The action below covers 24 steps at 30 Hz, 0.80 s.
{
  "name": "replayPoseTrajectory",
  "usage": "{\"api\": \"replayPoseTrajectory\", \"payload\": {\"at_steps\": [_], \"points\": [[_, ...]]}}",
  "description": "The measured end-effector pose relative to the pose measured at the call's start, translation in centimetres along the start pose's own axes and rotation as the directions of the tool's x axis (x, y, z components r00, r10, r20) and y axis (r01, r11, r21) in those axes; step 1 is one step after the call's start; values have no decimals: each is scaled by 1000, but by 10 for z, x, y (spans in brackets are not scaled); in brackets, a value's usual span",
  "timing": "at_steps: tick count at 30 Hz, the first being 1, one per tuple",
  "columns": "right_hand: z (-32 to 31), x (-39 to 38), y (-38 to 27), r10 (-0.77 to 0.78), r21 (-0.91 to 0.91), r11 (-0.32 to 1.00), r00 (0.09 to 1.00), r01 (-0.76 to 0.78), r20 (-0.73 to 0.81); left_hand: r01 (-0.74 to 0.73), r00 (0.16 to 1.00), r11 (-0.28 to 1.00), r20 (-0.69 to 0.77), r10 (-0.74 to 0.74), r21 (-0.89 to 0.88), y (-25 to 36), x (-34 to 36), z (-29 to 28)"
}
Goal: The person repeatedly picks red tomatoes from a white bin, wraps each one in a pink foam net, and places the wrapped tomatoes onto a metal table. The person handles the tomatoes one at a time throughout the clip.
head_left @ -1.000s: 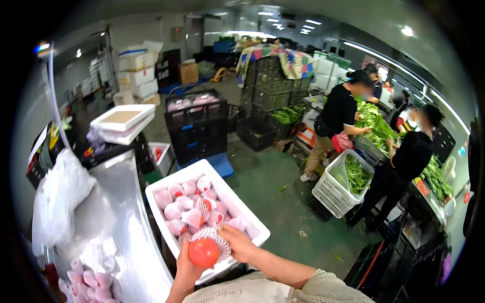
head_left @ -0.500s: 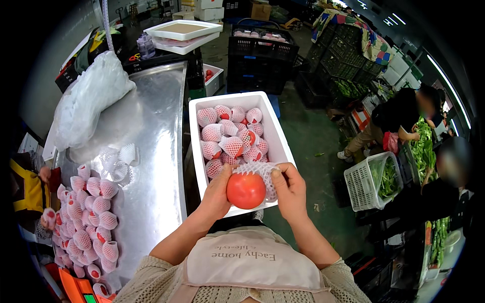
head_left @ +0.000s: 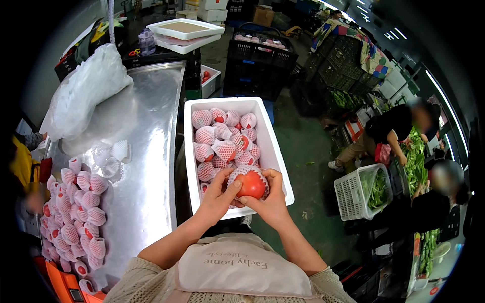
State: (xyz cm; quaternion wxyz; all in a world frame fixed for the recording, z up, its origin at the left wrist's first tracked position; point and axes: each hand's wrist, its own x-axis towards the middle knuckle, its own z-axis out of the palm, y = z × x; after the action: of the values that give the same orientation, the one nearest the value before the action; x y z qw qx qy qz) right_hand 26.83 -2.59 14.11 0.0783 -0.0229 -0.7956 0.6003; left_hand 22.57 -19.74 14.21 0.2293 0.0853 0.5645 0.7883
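Observation:
Both my hands hold a red tomato (head_left: 252, 185) partly sleeved in a white foam net (head_left: 244, 170). My left hand (head_left: 214, 199) has its fingers on the left of it, the thumb against the fruit; my right hand (head_left: 270, 202) wraps round its right side, thumb low on it. They are over a white foam box (head_left: 276, 154) holding several net-wrapped tomatoes (head_left: 223, 133). To the left, a steel table (head_left: 144, 202) bears a pile of wrapped tomatoes (head_left: 76, 217), a few empty foam nets (head_left: 108, 161) and a bulky translucent plastic bag (head_left: 86, 88).
Stacked black crates (head_left: 255, 65) stand beyond the box, near white lidded boxes (head_left: 184, 29). Co-workers (head_left: 391, 126) handle leafy greens (head_left: 414, 159) at the right, by a white basket (head_left: 356, 194). Someone in yellow (head_left: 22, 164) is at the far left. An orange scale (head_left: 63, 280) sits lower left.
The foam net, earlier held open beside the tomato, now sits partly round it, and my right hand has closed in on the fruit. The view has tilted down from a second ago.

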Motion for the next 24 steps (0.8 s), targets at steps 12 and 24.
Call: {"api": "replayPoseTrajectory", "payload": {"at_steps": [12,24], "points": [[-19,-1,-11,269,887,246,907,-390,324,-167,984,941,116,138,293,18,-6,11],[-10,-11,-1,60,822,536,980,-193,192,-69,993,994,101,60,82,18,-14,5]]}}
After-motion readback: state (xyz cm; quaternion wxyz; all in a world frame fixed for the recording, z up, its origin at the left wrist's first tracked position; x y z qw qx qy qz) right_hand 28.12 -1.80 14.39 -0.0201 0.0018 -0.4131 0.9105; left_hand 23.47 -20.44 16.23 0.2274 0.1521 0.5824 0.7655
